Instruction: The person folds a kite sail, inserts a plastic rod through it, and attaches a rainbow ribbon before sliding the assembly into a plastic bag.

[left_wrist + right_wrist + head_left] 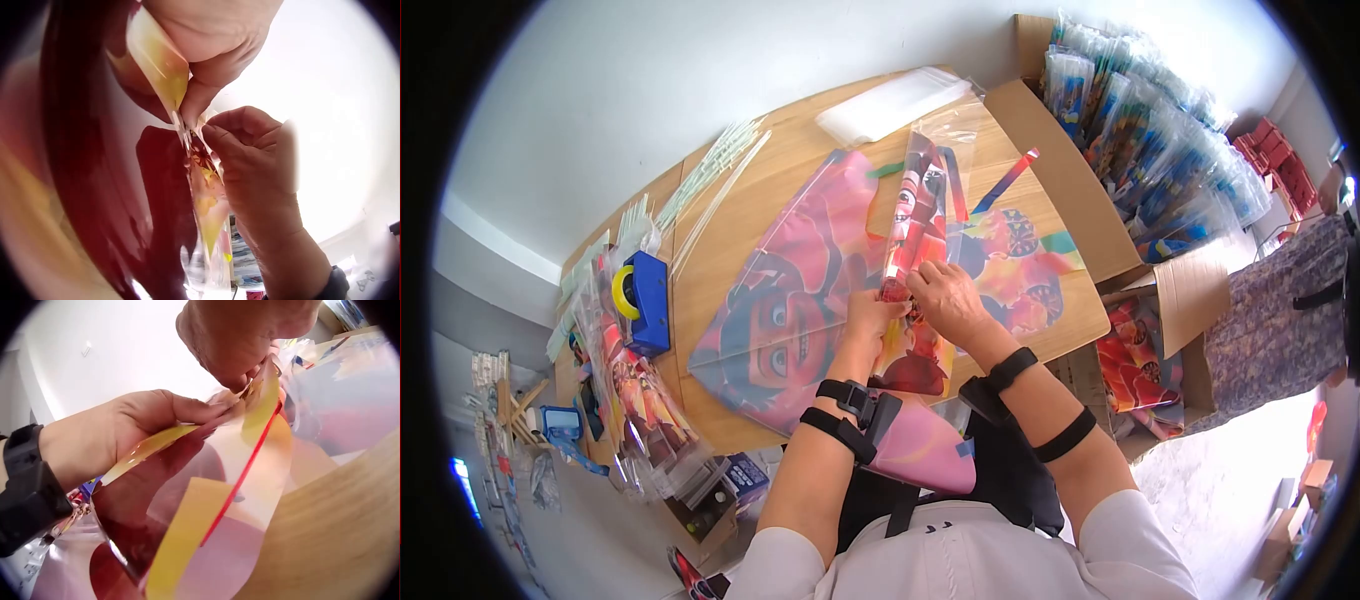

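Note:
A long folded bundle of red cartoon-printed film (920, 225) in a clear plastic sleeve (962, 132) lies lengthwise before me, its near end raised. My left hand (870, 318) grips its left edge, thumb on top in the right wrist view. My right hand (947, 300) pinches the bundle's edge just beside it, fingers bent. In the left wrist view, thumb and fingers of the right hand (259, 165) meet on the crumpled clear edge near the left fingertips. Beneath lies a large printed sheet (785, 290) with a cartoon face, its lower part hanging over the table edge.
White rods (715, 170) and a blue tape dispenser (648, 305) are at left, beside bagged prints (640, 385). Clear sleeves (892, 105) lie at the back. Another printed sheet (1025, 265) is at right. Cardboard boxes (1065, 165) hold packed bags; a person (1280, 300) stands beyond.

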Demonstrator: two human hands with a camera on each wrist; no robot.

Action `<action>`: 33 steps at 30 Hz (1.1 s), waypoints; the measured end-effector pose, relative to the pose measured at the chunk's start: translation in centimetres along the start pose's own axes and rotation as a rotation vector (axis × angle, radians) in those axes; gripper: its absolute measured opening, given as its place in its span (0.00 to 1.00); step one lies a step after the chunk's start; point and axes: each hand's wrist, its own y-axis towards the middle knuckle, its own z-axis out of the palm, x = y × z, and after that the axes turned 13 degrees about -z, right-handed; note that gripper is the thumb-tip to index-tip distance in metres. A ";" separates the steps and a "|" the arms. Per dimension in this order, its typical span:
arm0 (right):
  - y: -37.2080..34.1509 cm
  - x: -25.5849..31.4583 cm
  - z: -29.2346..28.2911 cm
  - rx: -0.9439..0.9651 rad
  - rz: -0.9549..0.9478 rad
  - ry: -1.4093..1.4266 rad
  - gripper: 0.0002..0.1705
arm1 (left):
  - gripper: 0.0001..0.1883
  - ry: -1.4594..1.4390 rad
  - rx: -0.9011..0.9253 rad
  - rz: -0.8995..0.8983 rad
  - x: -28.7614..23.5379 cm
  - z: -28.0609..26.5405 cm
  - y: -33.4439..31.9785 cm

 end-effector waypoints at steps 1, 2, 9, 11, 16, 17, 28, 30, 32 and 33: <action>-0.1 0.1 0.2 -0.006 0.032 0.022 0.08 | 0.08 -0.001 -0.001 -0.001 0.1 0.0 0.1; -0.2 0.0 0.5 -0.006 0.031 0.023 0.08 | 0.07 -0.001 0.010 0.015 0.2 0.0 0.2; -1.4 -0.3 2.0 -0.086 0.173 0.133 0.06 | 0.09 0.186 -0.076 0.083 0.1 0.2 -1.7; -1.5 -0.6 1.7 -0.105 0.190 0.163 0.05 | 0.09 0.272 -0.139 0.093 0.6 -0.8 -2.1; -1.2 -0.8 0.8 -0.194 0.337 0.281 0.03 | 0.11 0.224 -0.040 0.128 1.5 -1.3 -8.3; -1.1 -0.8 0.7 -0.190 0.339 0.288 0.03 | 0.11 0.223 -0.045 0.122 2.0 -1.6 -9.0; -0.9 -0.5 0.0 -0.147 -0.019 0.051 0.06 | 0.07 0.000 -0.108 -0.043 4.6 -1.5 -7.5; -1.0 -0.3 0.1 -0.133 0.015 0.045 0.06 | 0.06 -0.063 -0.110 -0.028 4.6 -1.0 -6.6; -1.1 -0.5 -0.1 -0.116 0.049 0.041 0.08 | 0.06 -0.130 -0.112 -0.016 4.3 -0.8 -6.0; -1.0 -1.1 -0.7 -0.091 0.200 0.268 0.06 | 0.06 -0.086 -0.189 0.093 4.0 -0.8 -5.6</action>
